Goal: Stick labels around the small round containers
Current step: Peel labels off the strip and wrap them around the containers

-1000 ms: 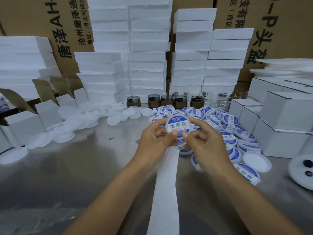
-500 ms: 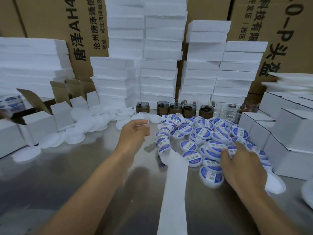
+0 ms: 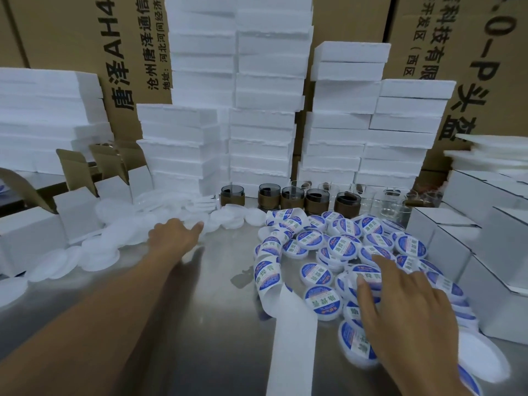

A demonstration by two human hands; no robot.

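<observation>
Neither hand grips anything. Nearest, the right hand (image 3: 411, 318) lies flat with its fingers straight and spread on the near edge of the labelled tubs (image 3: 340, 247). Just left of it the strip (image 3: 291, 338) runs bare up the table (image 3: 200, 324), then curls back toward the heap, with a run of blue labels (image 3: 267, 274) still on the curl.

Further off, the left hand (image 3: 171, 238) reaches out with its fingers loosely extended toward the blank tubs (image 3: 114, 241). Its fingertip is at their edge, though blur hides whether it touches one.

By the look of it the job is well under way but far from over. Several dozen tubs on the right already wear labels, while a long scatter of white blanks waits on the left and stretches back toward the open boxes (image 3: 77, 212). With no tub in hand, the step seems to be fetching the next blank.

Behind the heap stands a row of dark cups (image 3: 268, 195), then foam stacks (image 3: 263, 138), with printed cartons (image 3: 128, 67) at the back.
</observation>
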